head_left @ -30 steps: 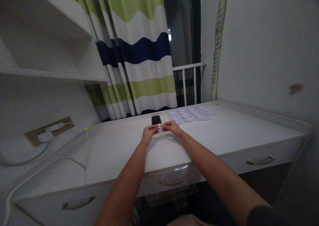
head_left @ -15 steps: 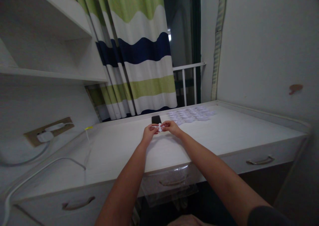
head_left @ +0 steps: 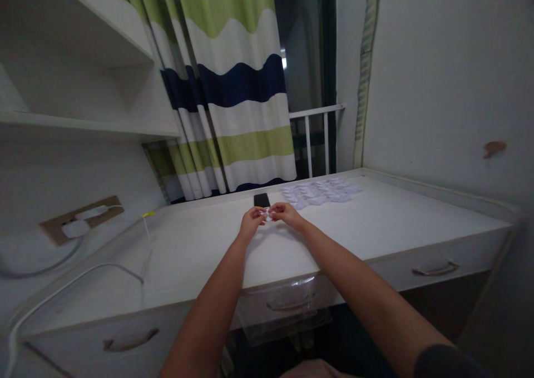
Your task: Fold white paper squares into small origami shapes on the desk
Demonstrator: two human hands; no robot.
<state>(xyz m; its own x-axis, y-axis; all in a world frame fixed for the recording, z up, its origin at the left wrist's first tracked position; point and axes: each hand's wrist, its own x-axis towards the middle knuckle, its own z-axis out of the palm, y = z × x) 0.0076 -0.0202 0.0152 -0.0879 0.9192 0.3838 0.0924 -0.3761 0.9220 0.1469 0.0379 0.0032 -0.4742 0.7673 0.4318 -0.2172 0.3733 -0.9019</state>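
Observation:
Both my hands meet over the middle of the white desk [head_left: 200, 255]. My left hand [head_left: 250, 222] and my right hand [head_left: 287, 214] pinch a small white piece of paper [head_left: 267, 215] between their fingertips. Just behind them lies a black phone [head_left: 261, 199], flat on the desk. Several small white paper pieces [head_left: 319, 192] are spread out at the far right of the desk, beyond my right hand.
A white cable [head_left: 83, 280] runs across the desk's left side from a wall socket [head_left: 81, 218] with a plug. Shelves [head_left: 83, 125] hang above on the left. A striped curtain [head_left: 233, 89] and a white railing [head_left: 312, 139] stand behind. Drawers with handles [head_left: 436, 268] line the desk front.
My fingers have worked the small paper slightly, drawing a little closer together. My arms and everything on the desk stay where they were.

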